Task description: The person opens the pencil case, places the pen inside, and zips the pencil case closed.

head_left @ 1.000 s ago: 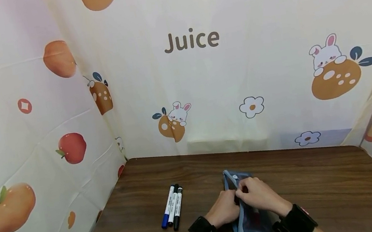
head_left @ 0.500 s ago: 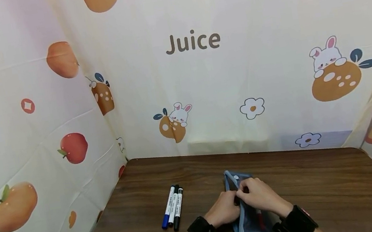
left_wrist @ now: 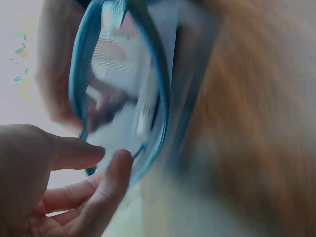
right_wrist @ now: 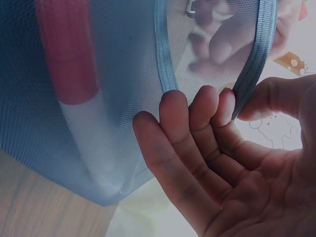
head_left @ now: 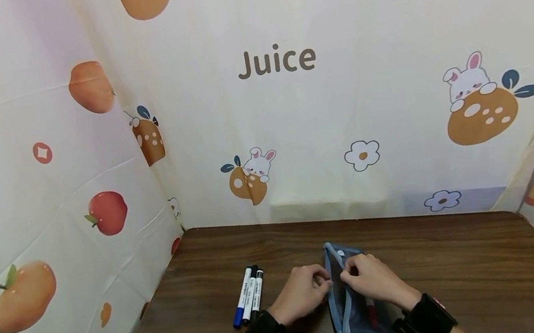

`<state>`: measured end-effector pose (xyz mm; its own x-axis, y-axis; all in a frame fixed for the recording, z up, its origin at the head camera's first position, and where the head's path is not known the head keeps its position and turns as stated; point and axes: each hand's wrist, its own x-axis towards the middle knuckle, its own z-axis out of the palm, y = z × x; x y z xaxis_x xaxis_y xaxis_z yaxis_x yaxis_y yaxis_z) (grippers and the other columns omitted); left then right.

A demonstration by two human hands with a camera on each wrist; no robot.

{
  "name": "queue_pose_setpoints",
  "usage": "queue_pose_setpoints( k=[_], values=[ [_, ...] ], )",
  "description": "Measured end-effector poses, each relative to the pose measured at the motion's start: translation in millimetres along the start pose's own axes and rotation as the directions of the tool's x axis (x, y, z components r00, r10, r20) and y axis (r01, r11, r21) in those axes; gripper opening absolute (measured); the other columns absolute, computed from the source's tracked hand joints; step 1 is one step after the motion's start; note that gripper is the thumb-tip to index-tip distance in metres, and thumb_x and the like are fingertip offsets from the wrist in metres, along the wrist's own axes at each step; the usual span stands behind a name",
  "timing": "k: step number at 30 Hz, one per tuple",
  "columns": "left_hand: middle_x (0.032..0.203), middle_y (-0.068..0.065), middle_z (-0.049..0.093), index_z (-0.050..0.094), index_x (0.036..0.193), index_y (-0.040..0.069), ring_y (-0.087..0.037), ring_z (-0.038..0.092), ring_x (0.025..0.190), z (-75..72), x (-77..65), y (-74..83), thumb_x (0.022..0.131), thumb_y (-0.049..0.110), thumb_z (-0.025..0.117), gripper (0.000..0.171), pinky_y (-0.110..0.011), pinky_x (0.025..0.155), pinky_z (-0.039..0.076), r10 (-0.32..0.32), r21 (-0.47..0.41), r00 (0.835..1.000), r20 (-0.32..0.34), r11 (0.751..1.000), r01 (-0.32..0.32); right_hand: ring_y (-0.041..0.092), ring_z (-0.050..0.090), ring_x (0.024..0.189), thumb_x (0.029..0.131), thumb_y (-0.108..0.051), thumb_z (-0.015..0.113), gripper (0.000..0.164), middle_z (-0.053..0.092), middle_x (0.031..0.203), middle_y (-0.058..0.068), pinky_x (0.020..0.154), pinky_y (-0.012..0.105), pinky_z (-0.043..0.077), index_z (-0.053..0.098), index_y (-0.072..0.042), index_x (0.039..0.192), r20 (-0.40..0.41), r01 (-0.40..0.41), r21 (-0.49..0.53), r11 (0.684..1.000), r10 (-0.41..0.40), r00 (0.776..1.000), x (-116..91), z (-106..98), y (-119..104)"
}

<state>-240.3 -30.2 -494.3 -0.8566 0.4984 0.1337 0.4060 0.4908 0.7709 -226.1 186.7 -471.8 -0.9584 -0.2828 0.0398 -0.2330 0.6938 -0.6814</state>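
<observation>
A blue mesh zip pouch lies on the table with its long mouth spread apart. Through the mesh shows a marker with a red end and a white barrel. My right hand pinches the right edge of the mouth between thumb and fingers, seen up close in the right wrist view. At the opposite edge is my left hand, its thumb and fingertips a little apart, with nothing visible between them in the left wrist view. Whether the left fingertips touch the trim I cannot tell.
Left of the pouch, three white-barrelled markers lie side by side on the brown wooden table, one with a blue cap and two with black ends. A printed cloth stands behind the table and along both sides.
My left hand has drawn back to the left, out of the pouch's mouth, which now gapes wider. The right hand keeps its pinch in nearly the same spot. The loose markers have stayed put.
</observation>
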Motion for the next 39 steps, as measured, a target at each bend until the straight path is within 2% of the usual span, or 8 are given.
queue_pose_setpoints(
  k=[9, 14, 16, 20, 22, 25, 32, 39],
  values=[
    [0.076, 0.005, 0.066, 0.074, 0.099, 0.004, -0.004, 0.059, 0.064, -61.0, -19.7, -22.1, 0.099, 0.012, 0.076, 0.008, -0.025, 0.06, 0.051, -0.077, 0.229, 0.976, -0.205, 0.966, 0.124, 0.008, 0.04, 0.053, 0.095, -0.01, 0.06, 0.026, 0.042, 0.061, -0.007, 0.052, 0.021, 0.03, 0.055, -0.013, 0.07, -0.004, -0.007, 0.012, 1.0, 0.007, 1.0, -1.0, -0.1, 0.4],
    [0.074, 0.001, 0.064, 0.073, 0.097, 0.001, -0.008, 0.058, 0.06, -86.3, -23.9, -27.4, 0.1, 0.01, 0.073, 0.009, -0.026, 0.056, 0.049, -0.133, 0.295, 0.961, -0.242, 0.934, 0.203, 0.007, 0.042, 0.053, 0.096, -0.01, 0.061, 0.026, 0.044, 0.062, -0.007, 0.052, 0.021, 0.031, 0.056, -0.013, 0.071, -0.006, -0.006, 0.012, 1.0, 0.006, 1.0, -1.1, -0.8, 2.1],
    [0.068, 0.002, 0.059, 0.07, 0.087, 0.003, -0.008, 0.054, 0.056, -92.6, -25.9, -29.0, 0.1, 0.008, 0.072, 0.014, -0.026, 0.052, 0.045, -0.153, 0.321, 0.96, -0.235, 0.92, 0.225, 0.007, 0.042, 0.053, 0.096, -0.01, 0.061, 0.026, 0.044, 0.062, -0.007, 0.052, 0.021, 0.031, 0.056, -0.013, 0.071, -0.006, -0.008, 0.012, 1.0, 0.008, 1.0, -1.3, -0.8, 2.2],
    [0.052, 0.008, 0.037, 0.048, 0.059, 0.014, -0.006, 0.037, 0.043, -98.9, -32.0, -33.2, 0.098, 0.0, 0.07, 0.047, -0.023, 0.045, 0.032, -0.175, 0.379, 0.962, -0.211, 0.892, 0.245, 0.007, 0.041, 0.053, 0.095, -0.01, 0.061, 0.025, 0.043, 0.061, -0.007, 0.052, 0.021, 0.03, 0.055, -0.013, 0.071, -0.008, -0.008, 0.007, 1.0, 0.008, 1.0, -1.1, -0.2, 1.7],
    [0.048, 0.01, 0.024, 0.034, 0.054, 0.018, -0.005, 0.027, 0.041, -99.9, -35.0, -34.8, 0.097, -0.003, 0.067, 0.059, -0.023, 0.044, 0.025, -0.188, 0.391, 0.963, -0.194, 0.885, 0.252, 0.007, 0.04, 0.053, 0.095, -0.01, 0.061, 0.026, 0.042, 0.061, -0.007, 0.052, 0.021, 0.029, 0.055, -0.013, 0.07, -0.007, -0.009, 0.004, 1.0, 0.009, 1.0, -0.8, 0.3, 1.5],
    [0.049, 0.013, 0.016, 0.027, 0.054, 0.021, -0.005, 0.021, 0.043, -99.9, -37.4, -36.2, 0.093, -0.007, 0.064, 0.061, -0.022, 0.043, 0.022, -0.204, 0.399, 0.961, -0.185, 0.878, 0.263, 0.007, 0.04, 0.053, 0.095, -0.009, 0.061, 0.026, 0.041, 0.061, -0.007, 0.052, 0.021, 0.029, 0.054, -0.013, 0.07, -0.009, -0.01, 0.0, 1.0, 0.01, 1.0, -0.2, 0.7, 1.4],
    [0.058, 0.004, 0.036, 0.047, 0.062, 0.011, -0.011, 0.035, 0.049, -97.2, -36.4, -35.8, 0.087, -0.013, 0.063, 0.038, -0.027, 0.045, 0.03, -0.249, 0.43, 0.947, -0.205, 0.846, 0.316, 0.008, 0.042, 0.053, 0.094, -0.01, 0.061, 0.025, 0.043, 0.061, -0.007, 0.051, 0.021, 0.031, 0.055, -0.014, 0.07, -0.008, -0.015, 0.001, 1.0, 0.015, 1.0, 0.4, 0.5, 1.5],
    [0.064, -0.003, 0.053, 0.06, 0.074, 0.004, -0.015, 0.047, 0.054, -92.3, -35.1, -39.3, 0.086, -0.008, 0.071, 0.02, -0.031, 0.049, 0.04, -0.218, 0.486, 0.954, -0.206, 0.823, 0.294, 0.007, 0.038, 0.052, 0.095, -0.009, 0.061, 0.028, 0.039, 0.061, -0.008, 0.052, 0.021, 0.029, 0.052, -0.015, 0.069, -0.008, -0.017, -0.01, 1.0, 0.017, 1.0, -0.3, 1.3, 1.3]
  ],
)
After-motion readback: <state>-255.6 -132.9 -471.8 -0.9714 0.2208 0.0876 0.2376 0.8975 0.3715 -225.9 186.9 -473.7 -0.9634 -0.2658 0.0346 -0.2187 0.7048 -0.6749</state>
